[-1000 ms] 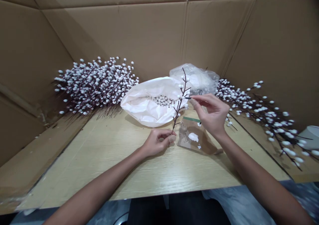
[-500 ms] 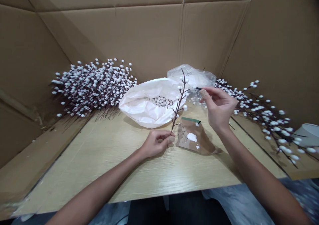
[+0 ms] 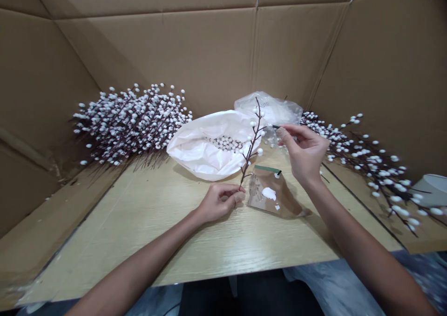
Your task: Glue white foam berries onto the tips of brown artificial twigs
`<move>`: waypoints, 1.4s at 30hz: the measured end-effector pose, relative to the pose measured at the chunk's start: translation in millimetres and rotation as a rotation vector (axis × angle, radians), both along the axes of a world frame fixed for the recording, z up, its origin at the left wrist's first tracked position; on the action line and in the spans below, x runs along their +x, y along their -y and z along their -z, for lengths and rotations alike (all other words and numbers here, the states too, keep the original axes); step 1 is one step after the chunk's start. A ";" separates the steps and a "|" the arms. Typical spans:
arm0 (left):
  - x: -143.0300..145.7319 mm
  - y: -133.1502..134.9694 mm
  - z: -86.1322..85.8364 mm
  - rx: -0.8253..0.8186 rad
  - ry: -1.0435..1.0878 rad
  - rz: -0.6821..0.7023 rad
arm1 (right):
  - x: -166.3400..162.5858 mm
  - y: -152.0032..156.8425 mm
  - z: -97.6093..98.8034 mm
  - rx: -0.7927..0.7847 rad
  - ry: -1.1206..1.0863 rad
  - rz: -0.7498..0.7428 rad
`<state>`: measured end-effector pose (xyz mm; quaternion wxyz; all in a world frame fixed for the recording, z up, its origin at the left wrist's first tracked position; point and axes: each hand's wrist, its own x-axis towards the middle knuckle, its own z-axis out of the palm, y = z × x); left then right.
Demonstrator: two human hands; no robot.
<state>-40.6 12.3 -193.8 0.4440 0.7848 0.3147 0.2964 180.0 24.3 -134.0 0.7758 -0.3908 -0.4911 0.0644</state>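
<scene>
My left hand [image 3: 220, 202] pinches the lower end of a dark brown artificial berry branch [image 3: 248, 155], which stands up at a slant with several white berries on its twigs. Between the fingertips of my right hand [image 3: 303, 144] is a thin dark stick [image 3: 275, 127]. Its tip is at or very near the end of a right-hand twig; whether they touch I cannot tell. Tape covers fingertips on both hands. Below the right hand sits a brown folded piece [image 3: 289, 199] with a green top edge and white paste [image 3: 268, 194] on it.
Behind the branch lies an open white bag [image 3: 195, 155] of loose white berries [image 3: 226, 143], with a clear plastic bag [image 3: 279, 108] beyond. Finished-looking berry branches are piled at left [image 3: 136, 120] and right [image 3: 370, 162]. Cardboard walls [image 3: 157, 55] enclose the wooden table [image 3: 216, 250].
My right hand has shifted slightly left, bringing the stick's tip from just off the branch to the end of a twig. The left hand and branch stay nearly still.
</scene>
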 end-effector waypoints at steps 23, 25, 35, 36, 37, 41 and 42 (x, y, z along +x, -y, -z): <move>0.6 1.4 -2.4 -0.032 0.022 0.008 | 0.4 -3.8 3.3 0.042 -0.047 -0.069; 0.3 1.6 -2.4 -0.034 0.019 0.009 | -0.2 -2.9 2.5 0.059 -0.050 -0.087; -0.5 0.9 -2.7 -0.023 0.004 0.025 | -0.7 -1.0 1.2 0.075 0.007 -0.095; -0.5 0.7 -2.8 -0.022 -0.001 0.023 | -0.7 -0.7 0.8 0.079 0.004 -0.093; -0.3 0.6 -2.9 -0.022 -0.005 0.019 | -0.7 -0.3 0.3 0.081 0.001 -0.092; 0.8 0.7 -3.8 -0.029 -0.003 0.015 | -0.9 1.7 -1.9 0.086 -0.010 -0.096; 1.0 0.7 -3.7 -0.029 -0.002 0.014 | -0.9 2.2 -2.2 0.086 -0.011 -0.094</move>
